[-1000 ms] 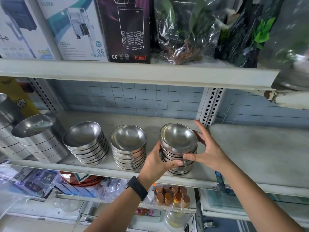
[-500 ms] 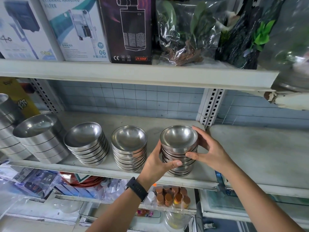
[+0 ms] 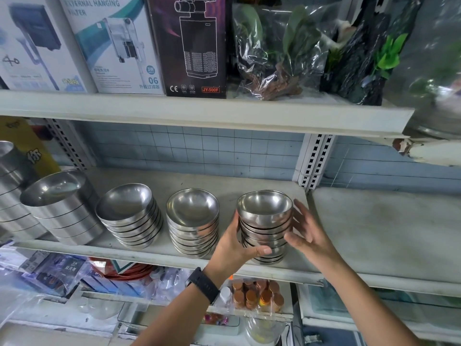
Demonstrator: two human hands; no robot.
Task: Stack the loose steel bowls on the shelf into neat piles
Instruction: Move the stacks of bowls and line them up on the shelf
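Three piles of round steel bowls stand along the front of the middle shelf [image 3: 379, 236]. My left hand [image 3: 233, 247] grips the right pile [image 3: 265, 212] from its left side, thumb curled across the front of the lower bowls. My right hand [image 3: 308, 233] is at the pile's right side with fingers straight and spread, the thumb at the bowls' edge. The top bowl of this pile sits slightly off-centre. The middle pile [image 3: 193, 211] and the left pile [image 3: 124, 203] stand untouched; the left one leans a little.
Two stacks of straight-walled steel dishes [image 3: 56, 189] fill the shelf's left end. A slotted upright [image 3: 313, 161] rises behind the right pile. Boxed filters [image 3: 192, 43] and bagged plants [image 3: 279, 46] sit on the shelf above. Packets and small jars [image 3: 254, 294] lie below.
My right hand has loosened from the right pile, its fingers now straightened and spread beside it. My left hand keeps its grip. The camera has shifted slightly.
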